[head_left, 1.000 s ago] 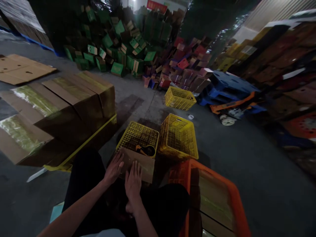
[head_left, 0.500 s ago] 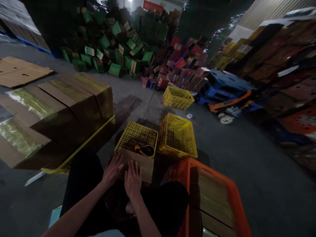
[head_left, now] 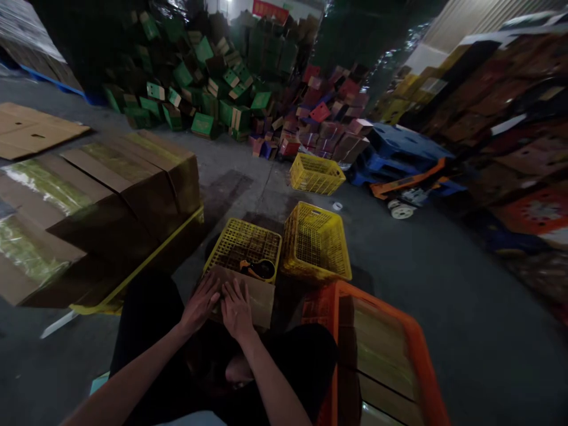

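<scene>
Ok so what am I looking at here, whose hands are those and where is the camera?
The camera sits on a person's head, looking forward and down, so the two bare arms at the bottom are their own. The left hand and right hand lie flat, fingers spread, on a brown cardboard box in front of them. Behind it stand two yellow crates, one holding a tape dispenser. An orange crate is at the right, big cartons at the left, on a warehouse floor.

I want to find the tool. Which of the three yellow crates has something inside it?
The yellow crate nearest the hands, left of the tilted one; a black and orange tool lies in it.
</scene>
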`<state>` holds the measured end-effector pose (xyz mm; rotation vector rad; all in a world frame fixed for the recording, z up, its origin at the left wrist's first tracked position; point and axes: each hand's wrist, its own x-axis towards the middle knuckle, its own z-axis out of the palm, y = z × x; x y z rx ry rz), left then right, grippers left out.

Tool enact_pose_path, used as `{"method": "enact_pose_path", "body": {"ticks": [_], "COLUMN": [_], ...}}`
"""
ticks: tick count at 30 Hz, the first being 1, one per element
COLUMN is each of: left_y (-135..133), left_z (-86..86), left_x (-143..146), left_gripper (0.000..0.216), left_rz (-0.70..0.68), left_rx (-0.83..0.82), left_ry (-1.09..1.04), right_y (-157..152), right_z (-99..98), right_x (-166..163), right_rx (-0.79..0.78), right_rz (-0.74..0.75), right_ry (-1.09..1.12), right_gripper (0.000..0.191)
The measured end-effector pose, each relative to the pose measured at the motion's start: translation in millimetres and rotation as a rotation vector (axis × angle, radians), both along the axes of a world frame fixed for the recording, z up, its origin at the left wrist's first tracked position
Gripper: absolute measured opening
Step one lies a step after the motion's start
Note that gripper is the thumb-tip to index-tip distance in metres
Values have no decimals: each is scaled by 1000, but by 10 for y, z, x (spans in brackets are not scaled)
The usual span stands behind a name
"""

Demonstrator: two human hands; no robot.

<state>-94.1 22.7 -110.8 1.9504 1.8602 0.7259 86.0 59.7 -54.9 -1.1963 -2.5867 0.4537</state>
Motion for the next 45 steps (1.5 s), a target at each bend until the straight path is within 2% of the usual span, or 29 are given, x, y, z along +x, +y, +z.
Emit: {"method": "enact_pose_path", "body": {"ticks": [6, 13, 16, 22, 26, 31, 33, 40, 45], "left_y": [-12, -21, -48, -64, -51, -7, 3, 29, 87], "left_z": [-41, -62, -23, 13, 13, 29, 40, 140, 274], "left_x": [22, 7, 23, 39, 94, 404, 585, 1183, 1537], "left_gripper": [53, 55, 57, 57, 59, 69, 71, 55, 57], "left_rz": [41, 18, 26, 41, 53, 149, 148, -53, -229], "left_rx": [-16, -21, -35, -21, 36, 146, 164, 157, 117], "left_ry": [22, 69, 93, 147, 232, 318, 321, 272, 25], "right_y": [-53, -75, -66, -61, -72, -77, -77, -47, -65], "right_z": [-53, -194, -255, -351, -434, -556, -604, -699, -609], "right_x": [68, -62, 141, 811, 940, 857, 856, 944, 981], "right_rx": [-6, 2, 7, 63, 73, 53, 23, -75, -56], "right_rz": [51, -115, -235, -483, -508, -521, -527, -525, -440], "right_ry": [3, -33, -62, -91, 6, 145, 164, 201, 118], "right_gripper": [51, 59, 61, 63, 65, 65, 64, 61, 62]}}
